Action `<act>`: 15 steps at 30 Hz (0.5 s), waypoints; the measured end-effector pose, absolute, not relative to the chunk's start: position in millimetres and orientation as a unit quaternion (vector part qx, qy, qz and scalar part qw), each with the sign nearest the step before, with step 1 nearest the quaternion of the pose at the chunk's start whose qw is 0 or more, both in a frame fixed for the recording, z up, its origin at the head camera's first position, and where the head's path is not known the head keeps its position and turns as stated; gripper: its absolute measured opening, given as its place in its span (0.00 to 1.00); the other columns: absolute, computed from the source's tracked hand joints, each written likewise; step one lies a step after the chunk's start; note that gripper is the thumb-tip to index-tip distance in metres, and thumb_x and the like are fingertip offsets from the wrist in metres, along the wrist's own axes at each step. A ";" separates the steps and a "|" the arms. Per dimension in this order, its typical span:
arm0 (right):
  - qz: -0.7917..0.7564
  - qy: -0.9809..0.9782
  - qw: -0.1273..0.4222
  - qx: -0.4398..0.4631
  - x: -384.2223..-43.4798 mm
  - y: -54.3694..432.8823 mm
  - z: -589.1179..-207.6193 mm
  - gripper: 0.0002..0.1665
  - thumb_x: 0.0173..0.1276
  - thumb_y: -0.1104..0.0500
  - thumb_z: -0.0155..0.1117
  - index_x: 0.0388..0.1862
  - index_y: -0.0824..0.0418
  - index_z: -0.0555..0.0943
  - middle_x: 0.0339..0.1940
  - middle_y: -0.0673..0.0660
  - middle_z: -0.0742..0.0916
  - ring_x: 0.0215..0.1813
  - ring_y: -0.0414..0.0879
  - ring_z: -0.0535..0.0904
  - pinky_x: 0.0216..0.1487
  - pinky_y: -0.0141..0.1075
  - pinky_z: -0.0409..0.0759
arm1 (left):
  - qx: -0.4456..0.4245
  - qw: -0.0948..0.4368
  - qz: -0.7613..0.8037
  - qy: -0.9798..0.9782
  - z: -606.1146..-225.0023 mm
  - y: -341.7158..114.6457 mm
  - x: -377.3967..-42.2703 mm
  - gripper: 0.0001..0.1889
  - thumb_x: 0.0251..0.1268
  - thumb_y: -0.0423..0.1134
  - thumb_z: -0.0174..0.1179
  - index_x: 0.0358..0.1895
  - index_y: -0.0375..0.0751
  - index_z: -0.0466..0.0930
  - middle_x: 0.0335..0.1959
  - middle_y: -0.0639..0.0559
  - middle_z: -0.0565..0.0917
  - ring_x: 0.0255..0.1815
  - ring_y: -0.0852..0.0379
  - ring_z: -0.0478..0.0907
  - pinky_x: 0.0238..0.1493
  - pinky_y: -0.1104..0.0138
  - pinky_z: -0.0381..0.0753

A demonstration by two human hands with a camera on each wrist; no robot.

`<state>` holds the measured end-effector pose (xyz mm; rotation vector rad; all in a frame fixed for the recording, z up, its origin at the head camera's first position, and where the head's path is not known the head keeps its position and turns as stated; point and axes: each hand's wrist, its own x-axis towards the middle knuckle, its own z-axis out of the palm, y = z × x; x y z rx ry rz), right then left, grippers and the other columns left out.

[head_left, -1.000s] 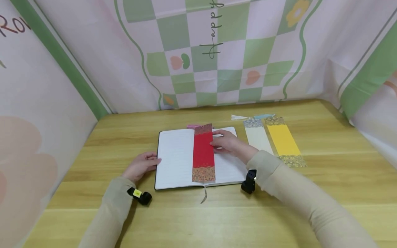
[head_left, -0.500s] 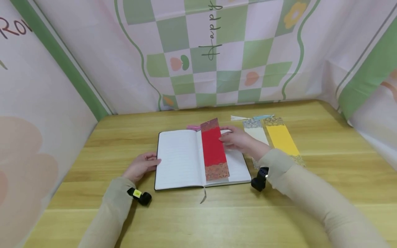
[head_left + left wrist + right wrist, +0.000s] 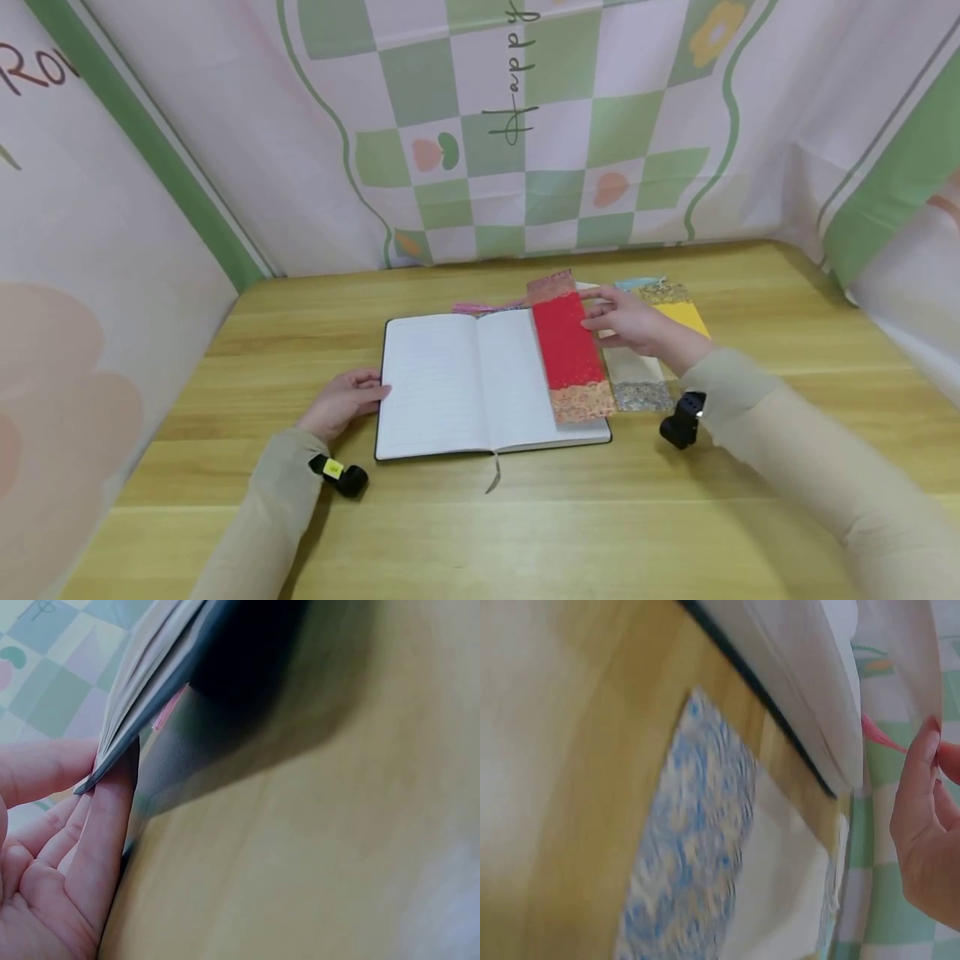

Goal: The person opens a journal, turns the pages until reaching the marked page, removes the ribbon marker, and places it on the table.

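An open notebook (image 3: 431,387) with lined white pages lies on the table, its grey ribbon (image 3: 493,473) hanging from the bottom edge. My left hand (image 3: 341,404) holds its left edge; in the left wrist view the thumb is on the pages and the fingers (image 3: 105,840) are beneath the dark cover (image 3: 172,682). By its right edge, my right hand (image 3: 630,323) pinches a red bookmark (image 3: 568,337) with patterned ends, tilted over the right page. In the right wrist view the bookmark shows its pale back (image 3: 915,652). A pink tassel (image 3: 472,307) trails left behind the notebook.
Right of the notebook lie a white bookmark (image 3: 641,394) and a yellow bookmark (image 3: 678,314), both partly covered by my right hand and arm. A light blue tassel (image 3: 639,283) lies above them. Printed cloth (image 3: 555,196) rises at the table's back edge.
My right hand has carried the red bookmark rightward from the notebook's middle to over its right edge and the white bookmark. The left hand stays at the notebook's left edge.
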<state>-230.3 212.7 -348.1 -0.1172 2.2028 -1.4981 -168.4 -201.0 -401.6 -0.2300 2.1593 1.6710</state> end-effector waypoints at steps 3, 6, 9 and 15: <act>-0.543 0.807 0.229 -0.046 -232.4 226.8 -341.0 0.36 0.73 0.64 0.49 0.75 0.64 0.47 0.63 0.68 0.66 0.55 0.49 0.72 0.54 0.39 0.80 | -0.087 0.199 0.596 0.773 -402.0 -201.5 -167.9 0.26 0.68 0.36 0.56 0.65 0.27 0.62 0.56 0.40 0.74 0.46 0.60 0.77 0.61 0.58 0.75; -0.544 0.809 0.217 -0.049 -234.1 239.7 -330.5 0.37 0.73 0.65 0.49 0.75 0.65 0.47 0.54 0.61 0.71 0.49 0.42 0.74 0.50 0.35 0.81 | -0.088 0.200 0.596 0.773 -402.4 -201.8 -167.5 0.26 0.68 0.36 0.56 0.65 0.27 0.62 0.57 0.39 0.74 0.46 0.60 0.77 0.61 0.59 0.75; -0.539 0.815 0.205 -0.056 -234.5 254.1 -319.8 0.36 0.73 0.65 0.50 0.74 0.66 0.47 0.44 0.51 0.74 0.41 0.36 0.75 0.45 0.31 0.81 | -0.087 0.201 0.597 0.772 -403.2 -202.6 -167.1 0.26 0.68 0.36 0.56 0.65 0.28 0.62 0.57 0.40 0.74 0.46 0.61 0.77 0.60 0.60 0.75; -0.527 0.830 0.179 -0.041 -235.6 289.0 -305.1 0.36 0.73 0.65 0.50 0.73 0.67 0.46 0.36 0.43 0.77 0.38 0.33 0.77 0.43 0.31 0.82 | -0.082 0.198 0.598 0.772 -403.5 -202.9 -165.8 0.26 0.68 0.35 0.56 0.64 0.26 0.62 0.54 0.42 0.74 0.44 0.62 0.76 0.59 0.61 0.76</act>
